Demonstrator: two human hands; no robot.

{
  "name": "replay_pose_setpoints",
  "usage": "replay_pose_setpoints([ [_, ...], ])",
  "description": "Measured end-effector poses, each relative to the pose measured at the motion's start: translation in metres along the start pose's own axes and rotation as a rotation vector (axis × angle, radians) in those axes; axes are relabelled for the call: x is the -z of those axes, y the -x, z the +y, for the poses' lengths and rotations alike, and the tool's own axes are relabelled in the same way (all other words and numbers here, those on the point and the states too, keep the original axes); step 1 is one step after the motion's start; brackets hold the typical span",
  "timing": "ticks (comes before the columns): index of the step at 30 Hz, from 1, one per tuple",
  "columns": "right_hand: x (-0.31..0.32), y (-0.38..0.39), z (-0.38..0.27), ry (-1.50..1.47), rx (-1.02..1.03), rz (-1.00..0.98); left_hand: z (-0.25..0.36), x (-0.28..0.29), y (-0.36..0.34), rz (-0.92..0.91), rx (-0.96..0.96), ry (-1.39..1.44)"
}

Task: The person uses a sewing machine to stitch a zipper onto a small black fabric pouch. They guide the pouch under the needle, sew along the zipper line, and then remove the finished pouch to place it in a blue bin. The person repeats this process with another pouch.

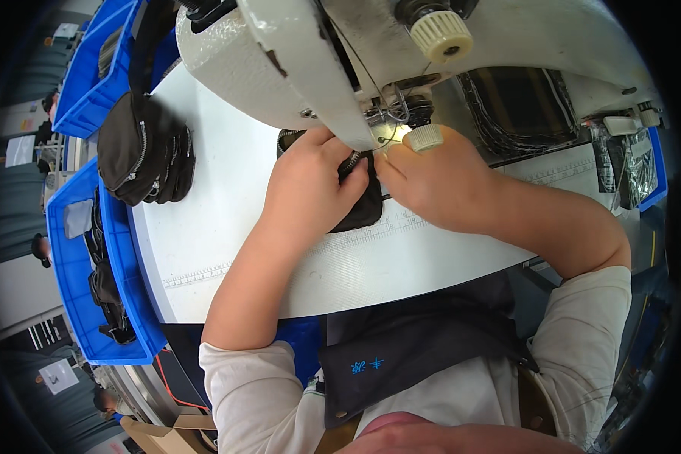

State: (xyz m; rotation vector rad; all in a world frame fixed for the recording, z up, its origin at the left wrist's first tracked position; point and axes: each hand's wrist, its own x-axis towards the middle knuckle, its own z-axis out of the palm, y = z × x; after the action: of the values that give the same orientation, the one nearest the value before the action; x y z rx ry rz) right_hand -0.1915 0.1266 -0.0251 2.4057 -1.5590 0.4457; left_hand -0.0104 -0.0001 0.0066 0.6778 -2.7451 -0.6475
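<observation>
A dark zippered pouch piece point(367, 208) lies on the white sewing table under the head of a sewing machine point(295, 60). My left hand point(310, 181) is closed on it, thumb and fingers pinching beside the zipper point(349, 163). At the lit needle area, my right hand point(443, 181) has its fingers pressed together by the pouch's right edge. What those fingertips grip is hidden by the hand and a cream knob point(424, 137). Part of the pouch is covered by my left hand and the machine.
A stack of dark zippered pouches point(140, 151) stands at the table's left. Beyond it are blue bins point(140, 303) with dark pieces inside. Dark fabric panels point(518, 106) lie to the right, under the machine arm. A ruler strip point(197, 278) runs across the white tabletop point(227, 227).
</observation>
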Motion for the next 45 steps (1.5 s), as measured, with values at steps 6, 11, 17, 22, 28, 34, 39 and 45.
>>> replay_pose_setpoints([
  [6, 0.004, 0.004, -0.010, -0.024, 0.153, 0.021, -0.005, 0.004, 0.001, -0.019, 0.015, 0.027],
  [11, 0.006, 0.007, -0.008, -0.034, 0.154, -0.036, 0.001, -0.003, 0.004, 0.036, -0.098, -0.064],
  [17, 0.007, 0.007, -0.010, -0.033, 0.128, -0.050, 0.001, -0.008, 0.005, 0.075, -0.132, -0.127],
  [22, 0.008, 0.005, -0.009, -0.021, 0.106, -0.035, -0.008, -0.012, 0.005, 0.118, -0.076, 0.000],
  [28, 0.004, 0.009, -0.007, -0.021, 0.083, 0.019, -0.010, -0.006, 0.005, 0.286, -0.055, -0.006],
  [34, 0.007, 0.007, -0.002, -0.091, 0.068, -0.032, 0.011, 0.019, 0.025, 0.144, -0.434, -0.098],
  [39, 0.005, 0.005, 0.008, -0.112, -0.018, -0.069, 0.016, 0.010, 0.024, -0.029, -0.246, -0.159],
  [45, 0.004, -0.002, 0.004, -0.052, -0.063, -0.057, -0.003, 0.006, 0.022, 0.099, -0.285, -0.042],
])
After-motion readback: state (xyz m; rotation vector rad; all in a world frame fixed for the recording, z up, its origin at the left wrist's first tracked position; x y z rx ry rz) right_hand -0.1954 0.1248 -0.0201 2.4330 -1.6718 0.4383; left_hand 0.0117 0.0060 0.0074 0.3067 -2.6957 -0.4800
